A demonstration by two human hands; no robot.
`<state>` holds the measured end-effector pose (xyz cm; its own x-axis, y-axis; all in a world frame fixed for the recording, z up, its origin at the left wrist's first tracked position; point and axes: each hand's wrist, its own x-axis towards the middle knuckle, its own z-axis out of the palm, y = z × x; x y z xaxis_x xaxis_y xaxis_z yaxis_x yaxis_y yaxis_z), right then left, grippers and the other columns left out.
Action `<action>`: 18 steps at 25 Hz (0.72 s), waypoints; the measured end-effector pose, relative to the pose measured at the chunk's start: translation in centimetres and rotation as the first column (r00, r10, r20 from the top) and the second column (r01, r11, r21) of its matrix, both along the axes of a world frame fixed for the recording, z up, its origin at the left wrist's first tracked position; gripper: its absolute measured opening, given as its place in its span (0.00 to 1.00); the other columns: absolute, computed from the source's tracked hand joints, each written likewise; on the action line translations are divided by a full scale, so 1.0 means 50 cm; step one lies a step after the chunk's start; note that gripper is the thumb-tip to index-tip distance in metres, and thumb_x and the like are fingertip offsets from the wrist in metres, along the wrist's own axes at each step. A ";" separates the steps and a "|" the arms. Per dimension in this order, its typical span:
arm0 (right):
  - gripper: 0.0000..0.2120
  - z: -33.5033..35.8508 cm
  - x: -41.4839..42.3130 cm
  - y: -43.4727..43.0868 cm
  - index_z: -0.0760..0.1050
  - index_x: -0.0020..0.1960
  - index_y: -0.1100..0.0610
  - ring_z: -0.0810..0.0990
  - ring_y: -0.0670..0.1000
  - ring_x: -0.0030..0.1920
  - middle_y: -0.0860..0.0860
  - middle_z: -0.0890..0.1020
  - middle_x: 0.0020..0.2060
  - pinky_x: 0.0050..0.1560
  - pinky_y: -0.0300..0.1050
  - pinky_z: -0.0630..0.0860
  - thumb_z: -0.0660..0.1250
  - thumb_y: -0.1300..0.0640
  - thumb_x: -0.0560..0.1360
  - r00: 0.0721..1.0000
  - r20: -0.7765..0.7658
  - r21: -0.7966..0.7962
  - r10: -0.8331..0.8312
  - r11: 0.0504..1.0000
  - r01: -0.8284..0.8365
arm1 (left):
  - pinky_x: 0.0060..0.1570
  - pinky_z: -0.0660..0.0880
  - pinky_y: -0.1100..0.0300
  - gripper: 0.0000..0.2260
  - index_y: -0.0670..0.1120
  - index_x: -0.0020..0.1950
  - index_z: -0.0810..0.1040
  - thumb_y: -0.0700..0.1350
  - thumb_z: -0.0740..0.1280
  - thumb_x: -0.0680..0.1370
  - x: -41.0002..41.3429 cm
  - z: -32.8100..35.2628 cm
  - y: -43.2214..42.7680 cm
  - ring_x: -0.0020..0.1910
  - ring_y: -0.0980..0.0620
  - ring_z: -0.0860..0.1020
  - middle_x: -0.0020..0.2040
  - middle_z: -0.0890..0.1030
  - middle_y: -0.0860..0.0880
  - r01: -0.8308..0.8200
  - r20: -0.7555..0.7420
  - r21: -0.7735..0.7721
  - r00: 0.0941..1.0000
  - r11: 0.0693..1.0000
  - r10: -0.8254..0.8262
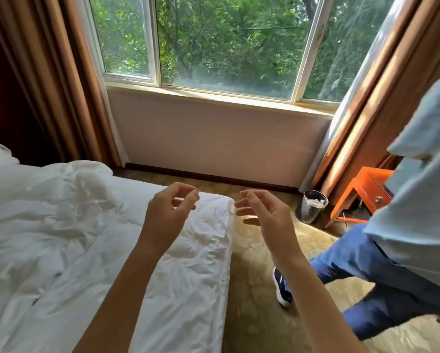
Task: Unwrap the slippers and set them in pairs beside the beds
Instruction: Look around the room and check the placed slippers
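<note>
No slippers or wrappers show in the head view. My left hand (169, 215) hovers over the corner of a bed (61, 238) covered with a crumpled white duvet; its fingers are curled and apart and hold nothing. My right hand (267, 215) floats beside it over the patterned carpet (254, 314) by the bed's edge, fingers loosely spread and empty. The two hands face each other a short gap apart.
Another person in a light blue shirt and blue jeans (382, 284) stands at the right, one dark shoe (281, 289) on the carpet. A dark waste bin (312, 206) and an orange table (366, 192) stand by the right curtain. A wide window (214, 47) fills the far wall.
</note>
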<state>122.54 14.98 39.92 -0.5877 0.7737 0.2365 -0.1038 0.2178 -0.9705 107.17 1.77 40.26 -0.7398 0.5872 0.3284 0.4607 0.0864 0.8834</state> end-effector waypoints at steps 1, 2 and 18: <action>0.08 -0.006 -0.021 0.029 0.81 0.53 0.57 0.87 0.50 0.42 0.54 0.87 0.43 0.39 0.38 0.79 0.64 0.56 0.81 1.000 0.013 -0.002 -0.002 1.000 0.002 | 0.45 0.82 0.54 0.04 0.51 0.50 0.79 0.49 0.66 0.78 -0.026 -0.005 0.032 0.44 0.54 0.83 0.47 0.84 0.52 0.016 0.004 -0.007 1.000 1.000 -0.016; 0.08 -0.017 -0.044 0.061 0.81 0.53 0.57 0.87 0.51 0.42 0.54 0.87 0.43 0.39 0.38 0.79 0.64 0.56 0.81 1.000 0.019 -0.017 -0.008 1.000 0.008 | 0.45 0.82 0.55 0.04 0.52 0.50 0.79 0.49 0.66 0.78 -0.056 -0.010 0.065 0.44 0.54 0.83 0.47 0.84 0.53 0.042 0.007 -0.014 0.999 0.999 -0.042; 0.09 -0.050 -0.270 0.544 0.82 0.53 0.57 0.87 0.51 0.45 0.54 0.88 0.44 0.43 0.41 0.82 0.64 0.56 0.81 0.994 0.060 -0.144 0.090 0.986 -0.081 | 0.38 0.81 0.64 0.04 0.53 0.49 0.79 0.48 0.65 0.79 -0.270 -0.051 0.485 0.42 0.59 0.83 0.45 0.84 0.55 -0.073 0.091 -0.022 0.993 0.997 0.075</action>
<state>109.05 42.19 37.41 -0.6641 0.7426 0.0868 -0.0504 0.0714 -0.9962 93.66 26.01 37.74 -0.8080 0.5352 0.2465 0.3691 0.1337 0.9197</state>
